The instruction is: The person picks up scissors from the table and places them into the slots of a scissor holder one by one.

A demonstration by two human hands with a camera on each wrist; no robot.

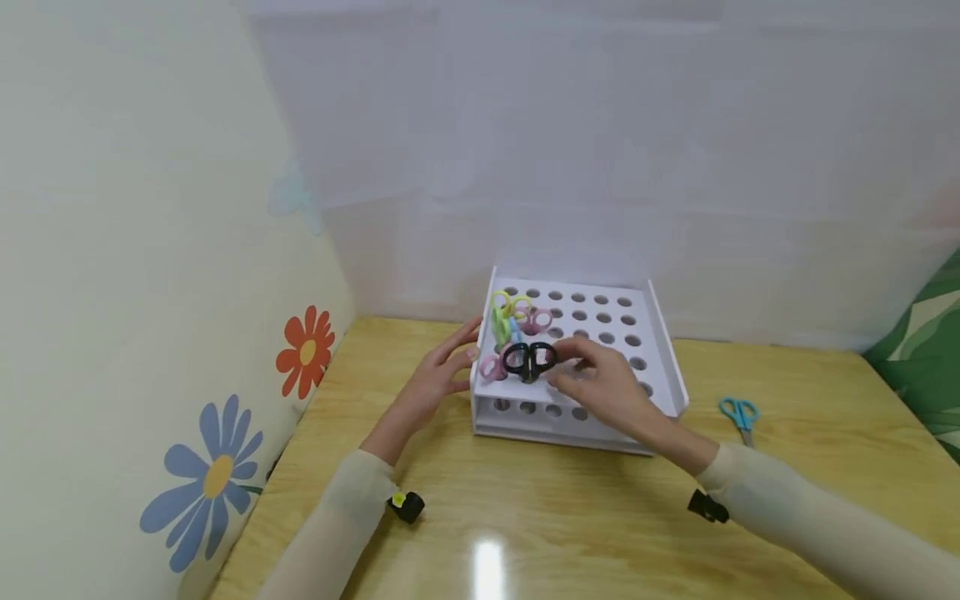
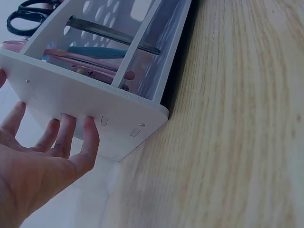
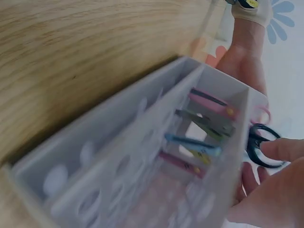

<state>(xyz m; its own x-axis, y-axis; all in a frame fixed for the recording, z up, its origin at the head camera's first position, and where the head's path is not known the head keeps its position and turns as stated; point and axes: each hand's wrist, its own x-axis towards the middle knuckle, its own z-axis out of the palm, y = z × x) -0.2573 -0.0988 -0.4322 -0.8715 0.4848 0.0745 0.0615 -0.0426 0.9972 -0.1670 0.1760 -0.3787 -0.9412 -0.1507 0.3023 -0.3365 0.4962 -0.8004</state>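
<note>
A white rack with rows of round holes stands on the table. Black-handled scissors are upright at its front left, a metal blade showing below the top board in the left wrist view. My right hand pinches their right loop between thumb and fingers. My left hand rests its spread fingertips on the rack's left side panel. Beside the black scissors, several others sit in holes: yellow, purple, green, blue and pink.
Blue-handled scissors lie on the wooden table to the right of the rack. A white sheet hangs behind. At the left is a wall with painted flowers. Each wrist carries a small black camera.
</note>
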